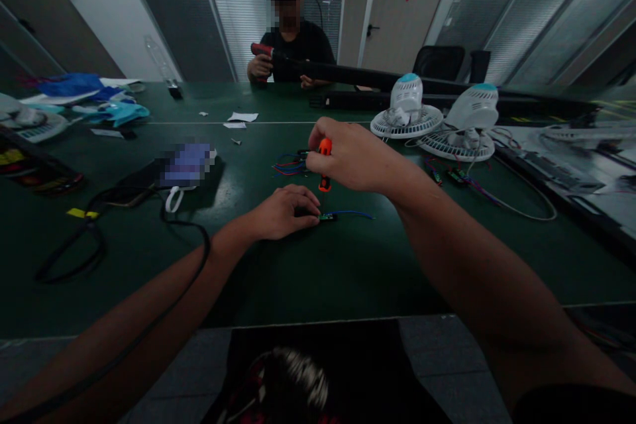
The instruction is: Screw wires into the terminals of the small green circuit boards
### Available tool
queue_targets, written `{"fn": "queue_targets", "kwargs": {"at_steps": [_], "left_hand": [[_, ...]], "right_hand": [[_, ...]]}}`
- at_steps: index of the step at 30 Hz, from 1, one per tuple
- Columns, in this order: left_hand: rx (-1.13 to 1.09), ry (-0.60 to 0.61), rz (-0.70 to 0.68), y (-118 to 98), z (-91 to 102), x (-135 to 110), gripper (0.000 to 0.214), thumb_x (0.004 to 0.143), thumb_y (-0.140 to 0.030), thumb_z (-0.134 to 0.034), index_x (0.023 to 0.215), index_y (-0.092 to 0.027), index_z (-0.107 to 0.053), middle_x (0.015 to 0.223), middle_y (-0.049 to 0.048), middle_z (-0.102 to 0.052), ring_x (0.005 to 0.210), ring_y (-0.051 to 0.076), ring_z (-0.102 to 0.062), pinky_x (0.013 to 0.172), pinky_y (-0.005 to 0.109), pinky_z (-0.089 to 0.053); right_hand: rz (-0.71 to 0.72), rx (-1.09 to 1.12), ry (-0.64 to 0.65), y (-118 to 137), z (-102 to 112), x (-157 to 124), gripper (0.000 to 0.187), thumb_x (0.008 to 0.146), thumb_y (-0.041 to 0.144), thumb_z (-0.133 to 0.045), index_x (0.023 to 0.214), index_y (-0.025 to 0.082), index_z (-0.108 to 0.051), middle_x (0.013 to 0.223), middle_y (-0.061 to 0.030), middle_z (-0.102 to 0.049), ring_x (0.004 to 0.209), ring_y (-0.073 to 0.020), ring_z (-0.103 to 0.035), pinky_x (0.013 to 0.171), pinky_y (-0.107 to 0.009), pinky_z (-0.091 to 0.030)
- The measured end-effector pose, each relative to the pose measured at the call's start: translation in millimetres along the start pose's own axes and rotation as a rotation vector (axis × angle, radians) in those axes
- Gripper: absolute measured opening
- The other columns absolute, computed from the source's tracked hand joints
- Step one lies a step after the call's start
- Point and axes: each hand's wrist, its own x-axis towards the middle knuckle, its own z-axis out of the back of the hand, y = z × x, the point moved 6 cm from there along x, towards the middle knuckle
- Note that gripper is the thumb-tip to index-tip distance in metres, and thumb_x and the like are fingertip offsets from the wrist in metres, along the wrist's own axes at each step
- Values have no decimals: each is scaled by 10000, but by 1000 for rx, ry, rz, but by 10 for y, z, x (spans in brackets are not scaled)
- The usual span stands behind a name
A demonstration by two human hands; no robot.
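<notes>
My right hand (pixel 348 154) is closed around the handle of an orange and black screwdriver (pixel 324 182). The screwdriver stands upright, its thin shaft pointing down at a small green circuit board (pixel 328 216) on the table. My left hand (pixel 288 213) pinches the board's left end between thumb and fingers. From the board's right side a blue wire (pixel 355 213) runs out across the tabletop. Just beyond my hands lies a bundle of red, blue and black wires (pixel 288 165), partly hidden behind my right hand.
Two white fan heads (pixel 406 120) lie grille-down at the right, near more small wired boards (pixel 457 175). On the left are a phone (pixel 186 164) and a black cable (pixel 99 238) that crosses my left forearm. Across the green table (pixel 248 278), a person (pixel 298 40) holds a red tool.
</notes>
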Motion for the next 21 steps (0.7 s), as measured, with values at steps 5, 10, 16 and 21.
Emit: {"fn": "queue_targets", "kwargs": {"at_steps": [5,10,16,21], "left_hand": [[11,8,9,6,-7,0,126,895,-308,-708,928,-226,-799,1142,52,-738,1119,230,-665,1045,427,-496],[5,-5,3,0,-3,2,118,887,-313,-720,910,-225,-795,1134,46,-739,1099,224,-673,1046,418,-496],[5,0,11,-3,-1,4,114,890,-304,-713,923,-228,-792,1143,48,-739,1106,224,-667,1057,437,-492],[10,1,15,-19,2,4,110,890,-302,-713,911,-228,-792,1139,50,-741,1107,226,-664,1053,438,-494]], "right_hand": [[-39,-83,-34,-10,24,-6,418,887,315,-556,1245,119,-648,1043,-136,-742,837,-230,-609,672,-336,-315],[-46,-140,-35,1,21,-19,341,895,360,-539,1120,189,-729,1016,-111,-759,877,-271,-653,667,-342,-338],[-60,-196,-63,-1,14,-35,415,916,416,-574,1238,187,-700,1087,-139,-761,944,-302,-683,726,-363,-428],[-72,-177,-51,9,16,-41,497,945,612,-541,1158,198,-715,977,-118,-757,901,-294,-682,708,-355,-418]]}}
